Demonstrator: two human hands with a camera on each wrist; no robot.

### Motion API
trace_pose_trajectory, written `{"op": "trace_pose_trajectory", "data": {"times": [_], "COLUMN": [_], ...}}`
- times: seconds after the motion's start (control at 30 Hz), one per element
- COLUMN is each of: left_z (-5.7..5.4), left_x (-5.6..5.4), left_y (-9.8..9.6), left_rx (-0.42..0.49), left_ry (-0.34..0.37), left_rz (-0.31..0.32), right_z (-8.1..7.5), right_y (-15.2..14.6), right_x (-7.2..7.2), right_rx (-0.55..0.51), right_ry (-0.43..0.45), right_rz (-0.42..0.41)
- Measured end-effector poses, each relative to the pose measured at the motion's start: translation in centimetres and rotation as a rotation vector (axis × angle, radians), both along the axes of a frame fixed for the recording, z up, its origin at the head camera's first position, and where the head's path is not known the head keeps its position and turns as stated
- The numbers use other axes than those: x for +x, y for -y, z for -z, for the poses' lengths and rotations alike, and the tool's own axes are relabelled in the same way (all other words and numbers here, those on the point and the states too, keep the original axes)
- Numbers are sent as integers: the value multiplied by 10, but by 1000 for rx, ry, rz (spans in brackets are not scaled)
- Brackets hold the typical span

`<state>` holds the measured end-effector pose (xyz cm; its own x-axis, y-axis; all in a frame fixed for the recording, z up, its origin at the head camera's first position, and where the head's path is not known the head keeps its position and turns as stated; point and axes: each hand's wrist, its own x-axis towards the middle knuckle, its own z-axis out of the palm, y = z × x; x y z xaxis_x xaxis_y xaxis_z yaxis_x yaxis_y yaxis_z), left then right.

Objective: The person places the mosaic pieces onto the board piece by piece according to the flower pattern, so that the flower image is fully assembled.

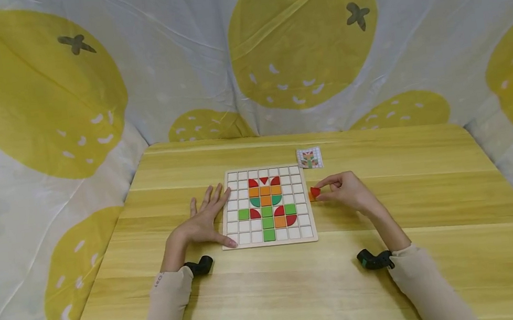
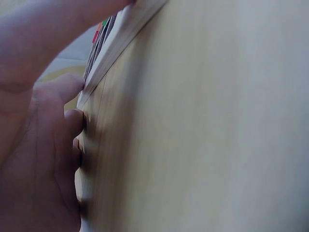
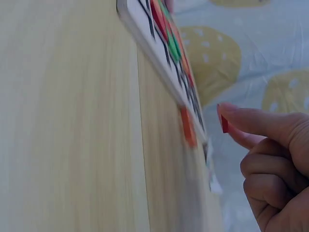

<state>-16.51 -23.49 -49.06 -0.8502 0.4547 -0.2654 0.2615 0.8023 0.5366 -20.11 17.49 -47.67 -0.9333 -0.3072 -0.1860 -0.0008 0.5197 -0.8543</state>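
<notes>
A wooden grid board (image 1: pixel 246 237) lies on the table, with red, orange and green tiles set in its squares in a flower-like pattern. My left hand (image 1: pixel 201 223) has its fingers spread, thumb and fingertips touching the board's left edge; in the left wrist view the fingers (image 2: pixel 72 89) lie along that rim. Just off the board's right side, my right hand (image 1: pixel 348 192) pinches a small red tile (image 1: pixel 315 192) between thumb and forefinger. The red tile (image 3: pixel 224 121) is held above the table in the right wrist view. Beneath it, an orange tile (image 3: pixel 188 126) lies against the board's edge.
A small printed card (image 1: pixel 309 158) with a similar flower pattern lies by the board's upper right corner. The wooden table (image 1: pixel 290 293) reaches back to a hanging cloth (image 1: pixel 188 57) printed with lemons. Black wrist cameras (image 1: pixel 374 260) sit at both cuffs.
</notes>
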Motion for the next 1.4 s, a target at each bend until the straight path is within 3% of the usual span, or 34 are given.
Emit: {"op": "trace_pose_trajectory", "data": {"times": [0.27,0.43,0.67,1.1,1.4], "left_z": [0,1,1,1,1], "left_x": [0,-1,-1,0,-1], "left_y": [1,0,1,2,2], "left_rx": [4,12,7,10,10], "left_ry": [4,6,4,11,4], "left_rz": [2,0,-5,0,-2], "right_z": [-11,-9,-2,8,9], "right_y": [68,107,147,170,170], "right_x": [11,18,26,30,29], "right_rx": [-24,-42,-8,38,52], "right_ry": [-22,-27,-51,-119,-108], "right_rz": [-123,-221,-298,-323,-297]}}
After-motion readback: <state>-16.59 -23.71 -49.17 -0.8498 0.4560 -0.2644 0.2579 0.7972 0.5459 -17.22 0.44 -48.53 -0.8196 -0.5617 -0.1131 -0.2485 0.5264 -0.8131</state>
